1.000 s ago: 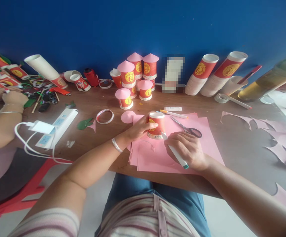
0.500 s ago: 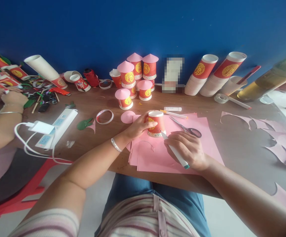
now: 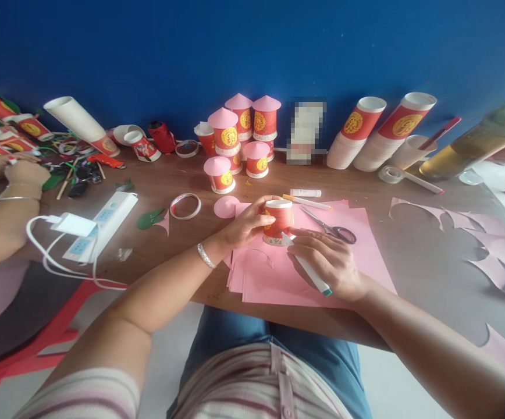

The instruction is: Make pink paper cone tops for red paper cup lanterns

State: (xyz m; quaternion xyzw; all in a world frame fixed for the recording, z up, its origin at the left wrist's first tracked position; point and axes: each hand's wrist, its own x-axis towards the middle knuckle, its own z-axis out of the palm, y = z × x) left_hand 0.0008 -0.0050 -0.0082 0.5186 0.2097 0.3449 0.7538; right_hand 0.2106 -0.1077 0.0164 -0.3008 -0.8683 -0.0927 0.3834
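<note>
Above the pink paper sheets (image 3: 313, 267), my left hand (image 3: 250, 223) is closed round a red paper cup (image 3: 284, 217) with a white band along its bottom that bears small drawn marks. My right hand (image 3: 329, 262) grips a white marker (image 3: 308, 269) with a green end. The marker's tip points at the lower part of the cup; whether it touches cannot be told. Scissors (image 3: 331, 227) lie on the paper just beyond my right hand. An orange-and-white marker (image 3: 309, 202) and a white cap-like tube (image 3: 305, 192) lie behind them.
Several red cups with pink cone roofs (image 3: 223, 131) stand at the back. Stacked paper cups (image 3: 361, 131) lean by the wall. A power strip (image 3: 102, 224) with white cables lies left, near another person's hand (image 3: 28, 171). Pink paper scraps (image 3: 492, 262) lie right.
The cup has shifted slightly right and tilted or turned a little in my left hand. My right hand and the marker have moved slightly left.
</note>
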